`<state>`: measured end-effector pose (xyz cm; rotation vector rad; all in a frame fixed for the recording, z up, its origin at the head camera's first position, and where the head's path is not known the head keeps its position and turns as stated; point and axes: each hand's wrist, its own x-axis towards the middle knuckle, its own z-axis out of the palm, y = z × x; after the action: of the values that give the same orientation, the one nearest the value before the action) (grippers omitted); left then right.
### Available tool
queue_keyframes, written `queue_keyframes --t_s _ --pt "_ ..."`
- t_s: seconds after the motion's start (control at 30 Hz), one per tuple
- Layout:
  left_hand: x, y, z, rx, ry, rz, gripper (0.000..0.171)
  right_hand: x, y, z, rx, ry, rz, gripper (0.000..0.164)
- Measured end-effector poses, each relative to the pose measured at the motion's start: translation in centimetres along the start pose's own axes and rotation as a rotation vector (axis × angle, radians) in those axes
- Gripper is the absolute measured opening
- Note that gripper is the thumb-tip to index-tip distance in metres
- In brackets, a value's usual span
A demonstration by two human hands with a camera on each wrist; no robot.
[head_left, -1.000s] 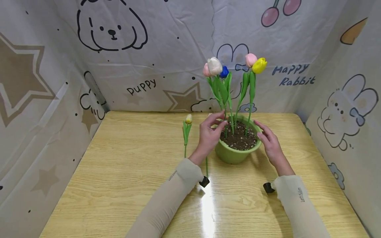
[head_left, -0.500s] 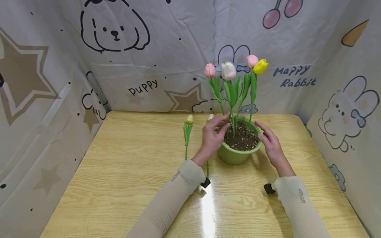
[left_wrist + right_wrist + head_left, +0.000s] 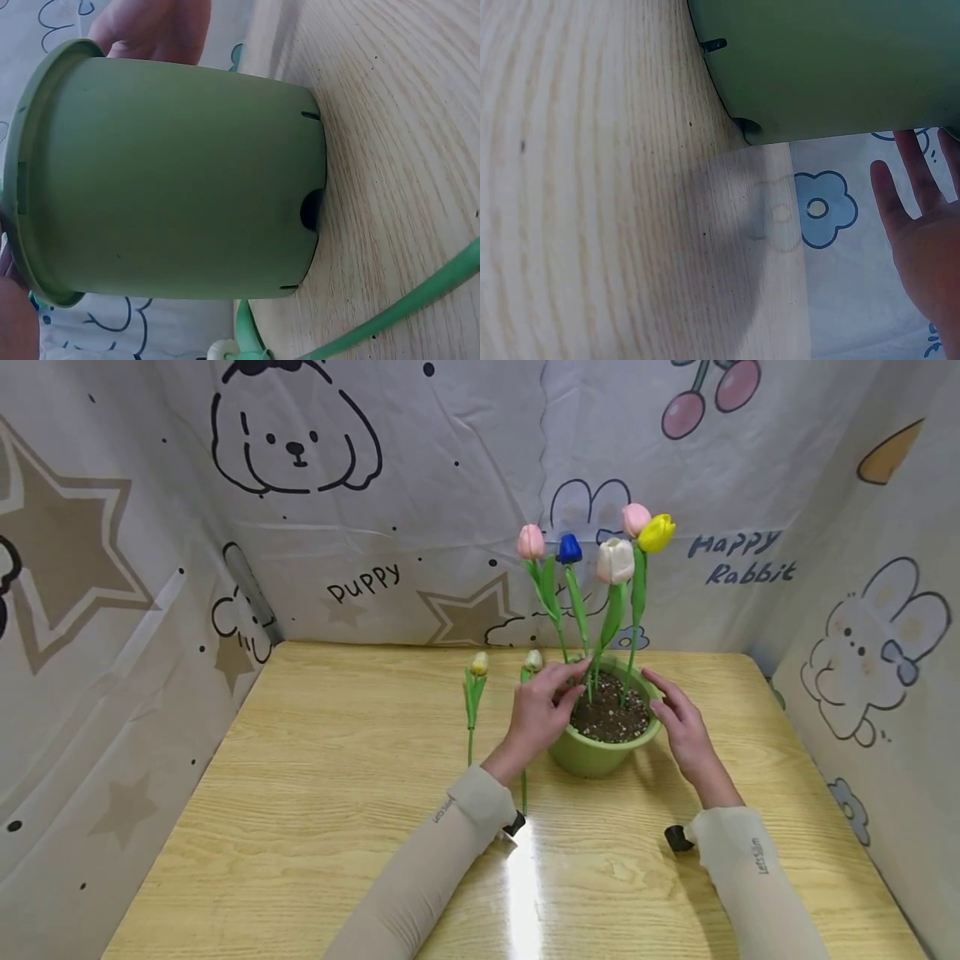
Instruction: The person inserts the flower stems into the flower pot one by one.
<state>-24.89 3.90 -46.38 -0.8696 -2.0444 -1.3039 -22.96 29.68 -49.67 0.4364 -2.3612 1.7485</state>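
Note:
A green plant pot (image 3: 592,758) with dark soil stands on the table. My left hand (image 3: 534,714) reaches over its left rim and pinches the stem of an artificial white tulip (image 3: 616,561), which leans right. Two pink tulips, one at the left (image 3: 531,542), a blue tulip (image 3: 570,548) and a yellow tulip (image 3: 657,532) rise from the pot. Against the pot's right rim rests my right hand (image 3: 686,727), its fingers extended; in the right wrist view they spread beside the pot wall (image 3: 840,67). The pot's side (image 3: 180,180) fills much of the left wrist view.
Two more tulips lie on the wooden table (image 3: 337,793) left of the pot: a yellow-and-white tulip (image 3: 479,663) and a whitish tulip (image 3: 533,662), partly behind my left arm. Printed cloth walls (image 3: 450,510) enclose the table at the back and sides.
My left hand has shifted a little right, and the white tulip's head has swung right and lower, from beside the left pink tulip towards the yellow one. The right hand stays at the rim.

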Motion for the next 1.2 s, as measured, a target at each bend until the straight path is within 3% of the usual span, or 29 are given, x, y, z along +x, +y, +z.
queue_keyframes --t_s 0.2,0.47,0.77,0.97,1.2 --pt "0.2 0.0 -0.4 -0.055 -0.045 -0.058 0.035 0.0 0.1 0.0 -0.006 0.001 -0.001 0.048" --pt "0.9 0.6 -0.8 -0.052 -0.027 -0.102 0.029 0.1 0.0 0.0 -0.014 0.006 -0.003 0.048" --pt "1.8 1.4 -0.9 -0.14 -0.025 -0.215 0.023 0.2 0.1 0.1 -0.001 0.001 -0.01 0.048" --pt "2.1 0.8 -1.3 -0.123 -0.044 -0.213 0.022 0.2 0.2 0.1 0.003 -0.003 -0.013 0.048" --pt "1.8 0.1 -1.2 -0.184 -0.05 -0.208 0.022 0.0 0.1 0.1 0.012 0.012 -0.006 0.047"
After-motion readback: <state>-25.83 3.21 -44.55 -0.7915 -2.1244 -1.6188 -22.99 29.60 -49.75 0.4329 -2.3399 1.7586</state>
